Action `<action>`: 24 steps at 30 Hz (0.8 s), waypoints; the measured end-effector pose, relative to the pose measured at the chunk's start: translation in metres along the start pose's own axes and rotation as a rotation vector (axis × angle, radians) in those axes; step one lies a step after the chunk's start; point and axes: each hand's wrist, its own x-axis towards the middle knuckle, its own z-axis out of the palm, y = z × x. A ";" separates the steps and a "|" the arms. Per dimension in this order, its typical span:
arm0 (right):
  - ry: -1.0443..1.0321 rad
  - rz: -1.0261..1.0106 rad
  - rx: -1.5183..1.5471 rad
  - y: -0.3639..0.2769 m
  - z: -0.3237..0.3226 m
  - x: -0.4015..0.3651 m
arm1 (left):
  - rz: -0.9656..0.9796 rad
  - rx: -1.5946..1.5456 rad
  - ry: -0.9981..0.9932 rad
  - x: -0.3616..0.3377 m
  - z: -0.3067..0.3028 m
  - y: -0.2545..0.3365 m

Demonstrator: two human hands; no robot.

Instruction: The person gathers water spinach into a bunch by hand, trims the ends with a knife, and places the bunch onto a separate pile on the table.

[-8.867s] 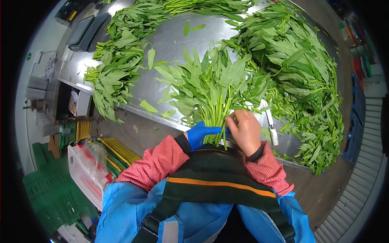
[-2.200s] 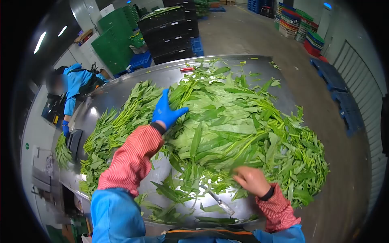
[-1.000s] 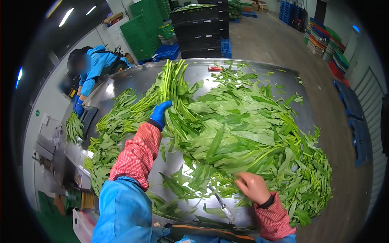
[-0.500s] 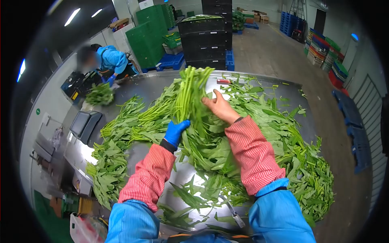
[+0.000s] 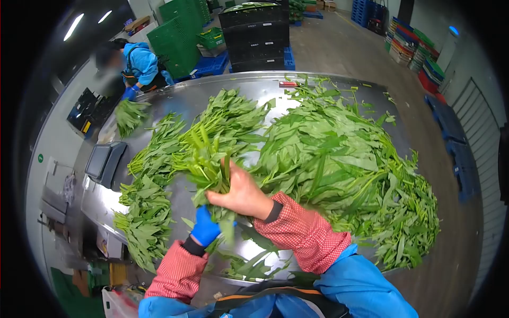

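Both my hands hold one bunch of green leafy stalks [image 5: 209, 159] above the near part of a steel table [image 5: 249, 87]. My left hand [image 5: 204, 228], in a blue glove, grips the bunch from below. My bare right hand [image 5: 239, 194] is closed around it just above. The cut stem ends point up and away from me. A big heap of the same greens [image 5: 344, 169] covers the table to the right, and smaller piles [image 5: 146, 212] lie on the left.
A scale [image 5: 105, 161] sits at the table's left edge. Another person in blue [image 5: 139, 63] handles a bunch of greens [image 5: 129, 115] at the far left. Green and black crates [image 5: 254, 34] stand stacked behind the table. Coloured crates [image 5: 419, 58] line the right wall.
I have pulled the bunch from mid-table toward me and lowered it. My right hand went from resting on the stems to gripping them just above my left hand.
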 end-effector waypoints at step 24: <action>0.165 0.424 -0.972 0.043 -0.127 -0.292 | 0.224 0.824 -0.006 0.016 0.049 0.059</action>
